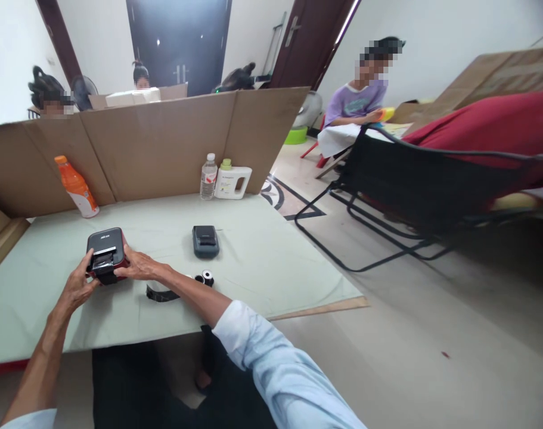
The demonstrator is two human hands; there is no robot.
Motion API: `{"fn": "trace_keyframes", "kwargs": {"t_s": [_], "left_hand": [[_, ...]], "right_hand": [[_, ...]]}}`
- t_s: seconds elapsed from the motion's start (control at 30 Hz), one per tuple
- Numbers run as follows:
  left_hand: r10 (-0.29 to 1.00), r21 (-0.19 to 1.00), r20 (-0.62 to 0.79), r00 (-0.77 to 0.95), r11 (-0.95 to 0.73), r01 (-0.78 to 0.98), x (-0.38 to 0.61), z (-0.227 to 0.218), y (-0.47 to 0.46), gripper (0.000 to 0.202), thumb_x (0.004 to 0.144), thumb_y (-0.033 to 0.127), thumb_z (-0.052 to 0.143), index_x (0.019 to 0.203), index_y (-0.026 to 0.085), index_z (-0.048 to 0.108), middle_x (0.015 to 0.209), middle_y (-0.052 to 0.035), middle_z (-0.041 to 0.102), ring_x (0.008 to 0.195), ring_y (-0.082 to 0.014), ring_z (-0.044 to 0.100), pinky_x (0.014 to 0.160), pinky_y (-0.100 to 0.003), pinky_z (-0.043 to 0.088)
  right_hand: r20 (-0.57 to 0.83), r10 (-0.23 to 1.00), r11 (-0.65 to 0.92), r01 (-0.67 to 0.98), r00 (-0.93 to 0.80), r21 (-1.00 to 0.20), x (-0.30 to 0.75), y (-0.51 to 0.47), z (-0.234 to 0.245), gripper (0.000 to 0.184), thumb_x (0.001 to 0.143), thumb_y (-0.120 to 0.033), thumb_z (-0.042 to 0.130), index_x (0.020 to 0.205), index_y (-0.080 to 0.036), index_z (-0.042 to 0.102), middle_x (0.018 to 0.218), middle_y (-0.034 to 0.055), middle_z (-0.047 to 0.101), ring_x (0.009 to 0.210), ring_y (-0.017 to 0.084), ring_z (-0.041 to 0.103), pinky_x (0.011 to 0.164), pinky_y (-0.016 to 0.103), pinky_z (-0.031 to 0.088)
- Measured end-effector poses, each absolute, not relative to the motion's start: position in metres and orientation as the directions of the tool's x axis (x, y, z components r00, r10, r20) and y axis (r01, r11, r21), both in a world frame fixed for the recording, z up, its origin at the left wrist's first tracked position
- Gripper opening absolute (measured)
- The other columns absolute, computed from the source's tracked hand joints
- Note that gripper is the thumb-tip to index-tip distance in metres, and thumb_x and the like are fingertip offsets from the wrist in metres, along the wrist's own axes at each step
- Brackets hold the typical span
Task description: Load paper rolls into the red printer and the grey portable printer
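Observation:
Both hands grip a boxy black-and-red label printer (106,241) at the left of the table. My left hand (78,287) is closed around its left front corner, fingers on the side and thumb at the lower front. From the right, my right hand (137,264) presses its side and front edge. Dark shiny strip material (103,262) shows at the printer's front slot. Under my right forearm lies a black curled strip (161,294), partly hidden. Small rolls (207,276) sit beside it. A smaller dark grey printer (205,241) stands farther right, untouched.
A cardboard screen (164,140) lines the table's (253,256) back. Before it stand an orange bottle (77,187), a clear bottle (208,177) and a white jug (232,182). A black folding chair (387,173) is at right, near a seated person (358,98). Other people are behind the screen.

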State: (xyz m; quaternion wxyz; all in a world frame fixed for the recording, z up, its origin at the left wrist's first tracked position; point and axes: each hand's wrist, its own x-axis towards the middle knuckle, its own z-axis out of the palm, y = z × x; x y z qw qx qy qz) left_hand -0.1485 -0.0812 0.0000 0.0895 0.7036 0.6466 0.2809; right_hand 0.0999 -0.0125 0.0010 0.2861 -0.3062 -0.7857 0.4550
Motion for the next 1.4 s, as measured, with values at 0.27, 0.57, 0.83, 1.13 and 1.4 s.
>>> {"fn": "trace_keyframes", "kwargs": {"t_s": [0.27,0.57,0.83,1.13,1.4], "left_hand": [[0.961,0.417,0.276,-0.014,-0.107,0.902,-0.145,0.002,-0.086,0.091,0.077,0.040,0.064,0.161,0.019,0.034,0.150,-0.0156,0.058,0.124,-0.0347,0.065,0.096,-0.043,0.059],[0.848,0.179,0.527,0.053,-0.171,0.969,-0.088,0.037,-0.099,0.064,0.081,0.016,0.053,0.144,0.022,0.056,0.147,-0.0148,0.056,0.141,-0.0406,0.047,0.117,-0.060,0.042],[0.839,0.187,0.421,0.346,-0.453,0.872,0.026,0.026,-0.053,0.048,0.088,0.016,0.053,0.136,0.019,0.062,0.142,-0.0137,0.061,0.134,-0.0325,0.055,0.118,-0.051,0.044],[0.897,0.480,0.001,0.441,-0.387,0.787,0.108,-0.023,0.025,0.075,0.073,0.031,0.081,0.141,0.014,0.056,0.137,-0.0176,0.065,0.111,-0.0319,0.069,0.097,-0.042,0.055],[0.900,0.642,0.067,0.431,-0.370,0.672,0.132,-0.031,0.033,0.046,0.069,0.024,0.074,0.115,0.015,0.068,0.100,-0.0066,0.074,0.083,-0.0234,0.068,0.079,-0.036,0.056]], "right_hand": [[0.206,0.654,0.533,0.250,-0.728,-0.808,0.123,-0.021,0.018,0.052,0.088,-0.046,0.072,0.132,-0.022,0.057,0.122,0.0087,0.071,0.108,0.030,0.067,0.090,0.039,0.054],[0.423,0.826,0.540,0.306,-0.373,-0.784,0.236,-0.023,0.009,0.050,0.097,-0.040,0.060,0.142,-0.020,0.059,0.140,0.0145,0.063,0.119,0.026,0.064,0.101,0.042,0.052],[0.453,0.880,0.298,0.578,0.141,-0.760,0.321,0.002,-0.062,0.050,0.097,-0.041,0.051,0.137,-0.013,0.062,0.131,0.0213,0.065,0.122,0.032,0.060,0.102,0.050,0.052],[0.261,0.959,0.159,0.555,0.110,-0.817,0.331,0.011,-0.104,0.044,0.098,-0.049,0.048,0.119,-0.014,0.066,0.111,0.0160,0.072,0.096,0.028,0.067,0.090,0.042,0.053],[0.242,0.967,0.165,0.528,0.079,-0.833,0.330,0.016,-0.099,0.034,0.097,-0.047,0.051,0.098,-0.018,0.069,0.092,0.0084,0.070,0.083,0.023,0.061,0.083,0.035,0.050]]}}
